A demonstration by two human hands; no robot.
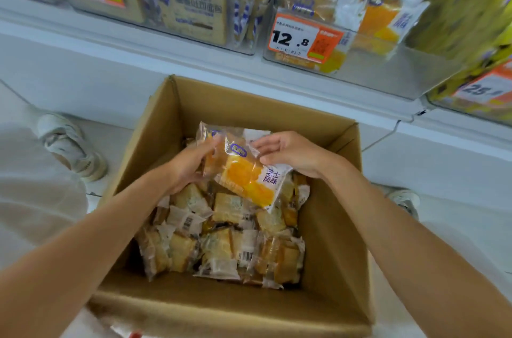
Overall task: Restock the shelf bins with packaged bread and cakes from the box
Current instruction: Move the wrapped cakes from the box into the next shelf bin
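An open cardboard box (329, 215) stands on the floor below the shelf, holding several small wrapped cakes (221, 243). Above them, both hands hold a clear packet of orange-yellow cake (243, 174) with purple lettering. My left hand (188, 165) grips its left edge and my right hand (291, 152) pinches its upper right edge. On the shelf above, a clear bin (368, 66) with a 12.8 price tag (302, 38) contains the same orange packets. The clear bin to its left (194, 5) is packed with toast bread bags.
A yellow-packaged bin (476, 27) with a price tag sits at the right. The white shelf ledge (110, 41) runs across above the box. My white shoes (72, 143) rest on the white floor either side of the box.
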